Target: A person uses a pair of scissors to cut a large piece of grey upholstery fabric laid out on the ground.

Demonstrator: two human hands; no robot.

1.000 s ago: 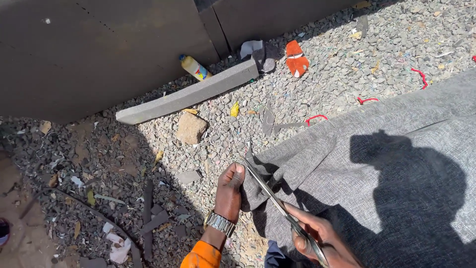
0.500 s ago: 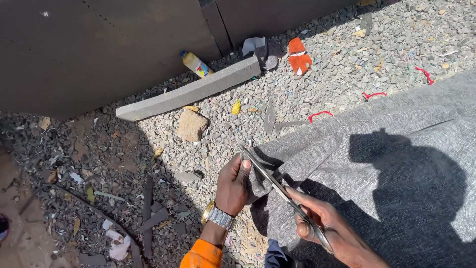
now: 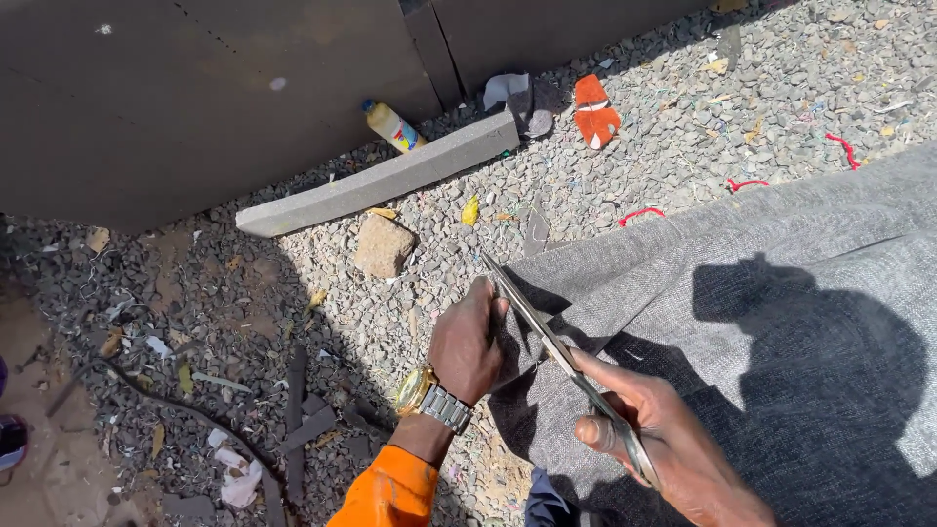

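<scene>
Holding long metal scissors (image 3: 566,366) in the right hand (image 3: 654,439), the person cuts into the edge of a big grey cloth (image 3: 781,322) that lies spread out on the gravel ground (image 3: 683,107). The right hand is closed around the scissor handles. The left hand (image 3: 468,342) is closed too, pinching the cloth edge just beside the blades, with a gold and silver watch (image 3: 429,395) on its wrist.

The cloth looks soft, floppy and thick, so I think it needs a firm pinch close to the cut to keep it flat and tight.

By the dark wall (image 3: 195,98) lies a small yellow bottle (image 3: 392,127) with a dark cap and a bright label. Near it sit a long grey block (image 3: 381,181), an orange scrap (image 3: 593,109) and a brown stone (image 3: 383,246).
</scene>
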